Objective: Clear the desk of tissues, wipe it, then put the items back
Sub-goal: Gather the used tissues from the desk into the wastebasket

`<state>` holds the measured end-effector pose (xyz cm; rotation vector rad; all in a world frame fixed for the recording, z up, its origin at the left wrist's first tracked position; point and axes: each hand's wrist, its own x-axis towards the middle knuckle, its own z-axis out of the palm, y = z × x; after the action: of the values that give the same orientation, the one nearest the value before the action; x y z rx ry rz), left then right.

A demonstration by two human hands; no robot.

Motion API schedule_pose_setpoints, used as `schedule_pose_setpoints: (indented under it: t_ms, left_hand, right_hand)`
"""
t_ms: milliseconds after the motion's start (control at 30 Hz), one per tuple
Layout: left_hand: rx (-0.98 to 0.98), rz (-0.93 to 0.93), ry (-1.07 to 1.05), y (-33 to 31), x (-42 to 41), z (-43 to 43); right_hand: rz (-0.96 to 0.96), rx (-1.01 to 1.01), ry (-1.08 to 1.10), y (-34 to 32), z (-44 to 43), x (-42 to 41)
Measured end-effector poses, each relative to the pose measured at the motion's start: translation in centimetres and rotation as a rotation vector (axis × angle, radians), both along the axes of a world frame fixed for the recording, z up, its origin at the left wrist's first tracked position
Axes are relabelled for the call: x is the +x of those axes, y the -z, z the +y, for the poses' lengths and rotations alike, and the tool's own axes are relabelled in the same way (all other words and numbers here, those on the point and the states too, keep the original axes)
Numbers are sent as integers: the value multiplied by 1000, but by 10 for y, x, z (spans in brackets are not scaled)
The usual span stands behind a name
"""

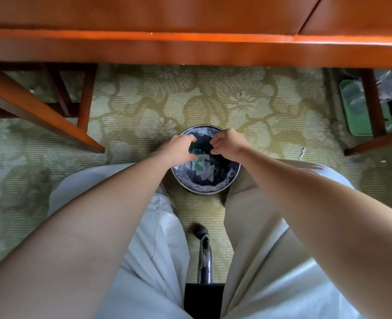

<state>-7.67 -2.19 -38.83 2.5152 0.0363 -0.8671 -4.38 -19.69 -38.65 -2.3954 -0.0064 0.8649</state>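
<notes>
Down at the bottom of the bin [238, 171]: crumpled white tissues [205, 173], heaped on the clear plastic liner [204, 187]. Green print on one scrap, too blurred to read. Directly above the opening, both hands, close together but apart. Left hand [178, 146] with fingers curled down round a small dark green object [193, 148], too hidden to identify. Right hand [228, 142] also curled, thumb drawn near the fingertips; cannot tell whether anything pinched there. Bare forearms reaching down from both lower corners. Bin standing upright on a patterned green carpet [144, 100], between two legs in pale trousers [158, 238]. Behind it, nearer the camera, a chrome chair leg [205, 256]. Above, across the whole top, the glossy orange-brown wooden table [190, 47], seen edge-on. Far right under it, a green tray [356, 111] on the floor.
</notes>
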Motion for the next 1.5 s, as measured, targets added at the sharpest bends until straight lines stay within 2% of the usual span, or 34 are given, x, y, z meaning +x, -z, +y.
schedule_pose_setpoints:
  t_ms: [167, 700, 900, 1033, 1133, 1333, 1433, 1500]
  left_hand:
    - [19, -113, -4, -52, -10, 8]
    - [80, -501, 35, -249, -59, 33]
    - [114, -729, -112, -332, -50, 66]
    - [142, -877, -244, -366, -24, 94]
    - [215, -855, -285, -375, 3, 118]
    - [312, -750, -316, -375, 50, 157]
    - [314, -722, -326, -372, 67, 180]
    - [300, -721, -318, -371, 76, 193]
  right_hand:
    - [-108, 12, -24, -49, 3, -10]
    - [-550, 54, -159, -262, 5, -49]
    - [-758, 86, -101, -341, 19, -22]
    - [-833, 26, -56, -369, 39, 10]
    - [-801, -97, -126, -376, 54, 33]
    - [-691, -152, -196, -366, 85, 76]
    - [-727, -100, -243, -365, 108, 93]
    - [-752, 12, -230, -370, 125, 100]
